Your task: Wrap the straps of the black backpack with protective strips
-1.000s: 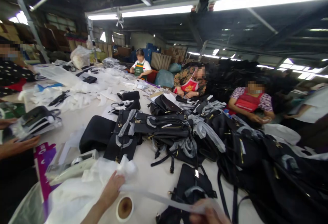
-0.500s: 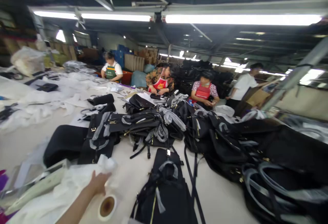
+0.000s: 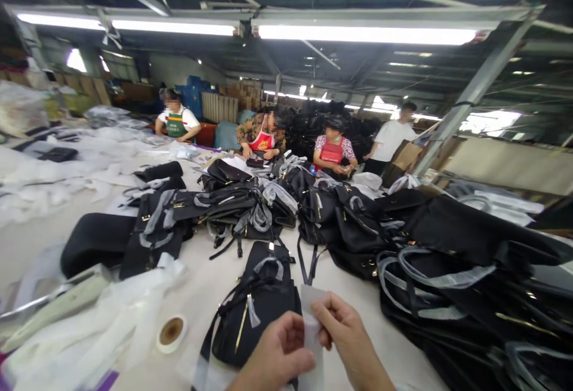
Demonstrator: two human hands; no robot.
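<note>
My left hand (image 3: 274, 355) and my right hand (image 3: 347, 337) meet low in the middle of the view. Both pinch a thin white strip (image 3: 310, 307) that stands up between their fingers. Just beyond the hands lies a black bag (image 3: 255, 307) with straps wrapped in white film. A roll of tape (image 3: 171, 332) sits on the table (image 3: 210, 283) to the left of the bag.
Black bags (image 3: 358, 224) are heaped across the middle and right of the table. White wrapping sheets (image 3: 89, 325) lie at the left. Several other people, three in aprons (image 3: 332, 152), are at the far side. A slanted metal post (image 3: 465, 104) rises at the right.
The view swung right. My left hand left the white sheets beside the tape roll and came to the middle. Both hands now hold the strip over the black bag.
</note>
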